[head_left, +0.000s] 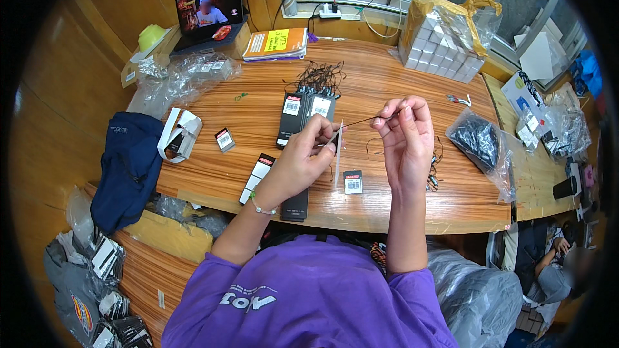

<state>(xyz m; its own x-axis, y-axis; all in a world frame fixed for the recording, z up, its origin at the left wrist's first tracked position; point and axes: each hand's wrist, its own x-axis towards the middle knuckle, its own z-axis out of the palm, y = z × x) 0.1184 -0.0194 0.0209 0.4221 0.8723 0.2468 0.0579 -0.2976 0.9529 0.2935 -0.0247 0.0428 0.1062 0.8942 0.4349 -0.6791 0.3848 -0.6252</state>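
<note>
Stretching nearly level above the bench, a thin black cord is pinched between the right hand and left hand, which also grips a white tag.

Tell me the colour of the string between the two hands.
Black string, clearest in the head view.

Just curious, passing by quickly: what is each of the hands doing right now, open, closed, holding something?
Left hand: closed, pinching a thin white tag and one end of the black string.
Right hand: closed, fingertips pinching the string's other end.
</note>
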